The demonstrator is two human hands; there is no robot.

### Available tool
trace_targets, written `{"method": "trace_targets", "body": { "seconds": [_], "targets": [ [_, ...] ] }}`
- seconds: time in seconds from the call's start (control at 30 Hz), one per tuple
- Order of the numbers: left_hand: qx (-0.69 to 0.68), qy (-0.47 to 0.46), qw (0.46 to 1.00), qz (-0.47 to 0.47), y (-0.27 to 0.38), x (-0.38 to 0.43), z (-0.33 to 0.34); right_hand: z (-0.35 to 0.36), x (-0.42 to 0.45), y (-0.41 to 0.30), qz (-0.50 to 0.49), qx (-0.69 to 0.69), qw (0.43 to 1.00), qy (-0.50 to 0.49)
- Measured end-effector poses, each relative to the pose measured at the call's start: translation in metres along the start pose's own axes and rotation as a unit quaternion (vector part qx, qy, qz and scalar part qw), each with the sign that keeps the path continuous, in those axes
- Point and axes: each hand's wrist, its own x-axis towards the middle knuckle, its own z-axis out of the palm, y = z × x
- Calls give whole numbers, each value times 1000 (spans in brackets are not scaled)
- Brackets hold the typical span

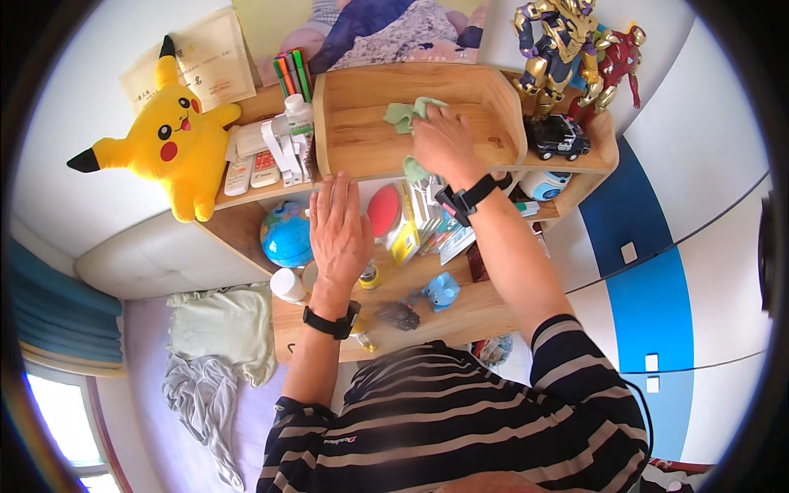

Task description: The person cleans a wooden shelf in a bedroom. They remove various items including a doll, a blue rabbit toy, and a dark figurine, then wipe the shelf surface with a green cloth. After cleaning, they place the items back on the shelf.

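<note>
My right hand [445, 140] presses a pale green cloth [400, 114] onto the wooden top shelf [363, 145] of a desk hutch. One corner of the cloth hangs below my wrist, over the shelf's front edge. Nothing is held in my left hand [338, 231]; its fingers lie straight and close together, with the tips at the shelf's front edge. Below and around that hand are a blue globe [285, 237], a white jar [287, 285] and a small yellow-labelled bottle [369, 277]. A blue animal figurine [441, 291] stands on the desktop.
A yellow Pikachu plush [175, 145], remote controls [239, 175], a white bottle [298, 114] and markers [293, 77] crowd the left shelf. On the right stand armoured figures [555, 55] and a black toy car [558, 137]. Books [425, 212] fill the lower compartment.
</note>
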Motion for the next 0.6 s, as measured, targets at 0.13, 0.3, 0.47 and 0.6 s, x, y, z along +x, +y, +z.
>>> {"method": "trace_targets", "body": {
  "seconds": [0.13, 0.3, 0.47, 0.6],
  "targets": [
    [14, 6, 1000, -2, 4, -1, 13, 16, -15, -40, -106, 133, 982, 83],
    [19, 3, 1000, -3, -7, -6, 12, 10, -34, -98, -164, 211, 956, 118],
    [49, -20, 998, -16, -4, -6, 15, 12, -80, -31, -47, 111, 976, 183],
    [54, -19, 998, -23, 5, -3, 16, 2, -98, 0, 86, 59, 975, 195]
  ]
}}
